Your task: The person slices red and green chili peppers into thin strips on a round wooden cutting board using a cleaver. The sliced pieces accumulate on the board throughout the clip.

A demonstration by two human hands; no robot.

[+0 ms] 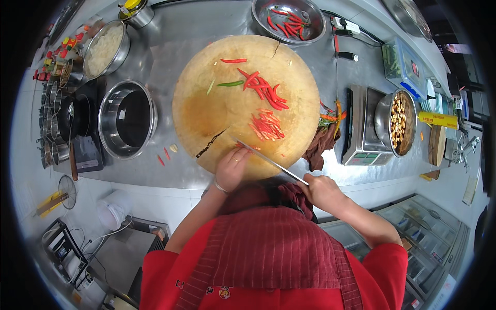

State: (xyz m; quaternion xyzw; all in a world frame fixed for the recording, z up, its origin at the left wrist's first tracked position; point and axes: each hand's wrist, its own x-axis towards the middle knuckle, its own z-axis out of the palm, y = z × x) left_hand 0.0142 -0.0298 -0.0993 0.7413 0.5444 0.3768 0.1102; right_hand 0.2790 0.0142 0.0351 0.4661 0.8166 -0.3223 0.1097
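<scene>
Right hand [321, 191] wraps round the knife [274, 163], just off the near-right edge of the chopping board [199, 93]. Left hand [232, 167], half-curled on its near side, pins red chilli [252, 148], seemingly steadying it for the blade.

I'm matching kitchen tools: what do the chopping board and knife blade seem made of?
Chopping board: apparently matte wood, given its tan colour and dark cracks.
Knife blade: probably smooth steel, from its silvery grey look, though its narrow view leaves the metal open.
</scene>
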